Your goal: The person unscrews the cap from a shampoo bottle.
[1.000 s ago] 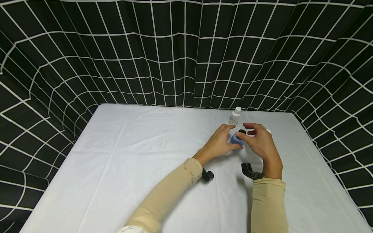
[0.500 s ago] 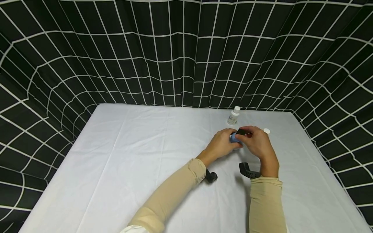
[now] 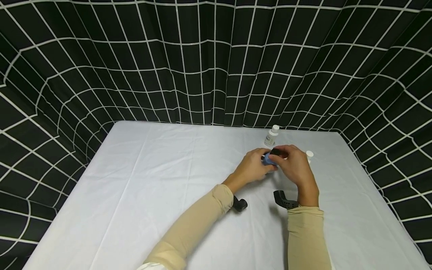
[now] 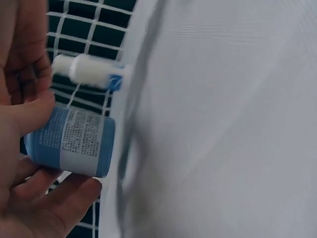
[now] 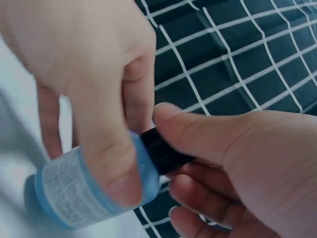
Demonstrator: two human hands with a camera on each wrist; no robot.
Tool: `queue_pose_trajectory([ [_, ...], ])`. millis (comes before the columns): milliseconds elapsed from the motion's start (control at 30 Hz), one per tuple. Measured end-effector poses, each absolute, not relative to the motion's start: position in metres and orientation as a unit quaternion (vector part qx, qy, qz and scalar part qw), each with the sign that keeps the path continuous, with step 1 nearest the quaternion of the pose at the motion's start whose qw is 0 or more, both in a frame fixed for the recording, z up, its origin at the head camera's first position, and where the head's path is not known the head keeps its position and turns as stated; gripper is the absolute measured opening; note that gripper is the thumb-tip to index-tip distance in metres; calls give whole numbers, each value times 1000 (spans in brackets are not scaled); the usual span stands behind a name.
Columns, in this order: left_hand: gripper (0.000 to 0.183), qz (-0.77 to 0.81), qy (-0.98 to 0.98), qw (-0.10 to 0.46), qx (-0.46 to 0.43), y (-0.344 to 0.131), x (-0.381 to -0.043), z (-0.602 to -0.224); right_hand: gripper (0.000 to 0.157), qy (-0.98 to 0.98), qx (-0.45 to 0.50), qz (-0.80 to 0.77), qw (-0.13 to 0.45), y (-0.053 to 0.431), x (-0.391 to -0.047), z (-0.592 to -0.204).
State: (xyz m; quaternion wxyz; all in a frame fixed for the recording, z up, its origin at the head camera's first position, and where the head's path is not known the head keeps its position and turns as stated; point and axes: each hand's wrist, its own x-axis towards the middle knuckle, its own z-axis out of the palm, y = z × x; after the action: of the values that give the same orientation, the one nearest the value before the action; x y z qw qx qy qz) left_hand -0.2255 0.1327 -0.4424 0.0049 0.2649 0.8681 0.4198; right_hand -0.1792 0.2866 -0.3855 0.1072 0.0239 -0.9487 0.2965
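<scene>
Fingers of the L hand (image 3: 251,165) could let the blue bottle (image 4: 81,141) spin or slip if the R hand (image 3: 297,165) twists its black cap (image 5: 162,152) harder than they grip; a bump might topple the white bottle (image 3: 270,138) nr far edge of table (image 3: 162,168). L thumb & fingers, abt bottle-wide apart, grasp the blue body; R thumb & fingers, barely parted, pinch the cap. Bottle's btwn hands, R of table's middle; can't tell if base touches.
</scene>
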Motion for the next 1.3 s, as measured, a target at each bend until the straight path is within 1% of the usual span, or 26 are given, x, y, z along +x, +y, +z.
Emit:
queue_pose_trajectory([
  [200, 59, 463, 851, -1, 247, 107, -232, -441, 41, -939, 45, 315, 130, 265, -189, -388],
  [400, 58, 447, 863, -14, 236, 89, -236, -442, 40, -934, 65, 326, 132, 245, -197, -388],
  [533, 53, 444, 866, -21, 230, 79, -237, -441, 40, -930, 67, 334, 137, 233, -200, -386],
  [633, 49, 449, 864, -20, 226, 71, -238, -439, 40, -926, 68, 342, 145, 224, -202, -384],
  [967, 46, 475, 850, -14, 228, 34, -239, -430, 38, -912, 94, 365, 160, 196, -201, -374],
  [1067, 51, 490, 841, -3, 230, 24, -239, -426, 38, -912, 93, 367, 159, 190, -200, -372],
  [1200, 60, 490, 842, -3, 225, 17, -240, -420, 39, -913, 94, 363, 162, 184, -198, -370],
  [1300, 59, 478, 848, -10, 228, 14, -242, -416, 39, -913, 94, 361, 166, 181, -198, -368],
])
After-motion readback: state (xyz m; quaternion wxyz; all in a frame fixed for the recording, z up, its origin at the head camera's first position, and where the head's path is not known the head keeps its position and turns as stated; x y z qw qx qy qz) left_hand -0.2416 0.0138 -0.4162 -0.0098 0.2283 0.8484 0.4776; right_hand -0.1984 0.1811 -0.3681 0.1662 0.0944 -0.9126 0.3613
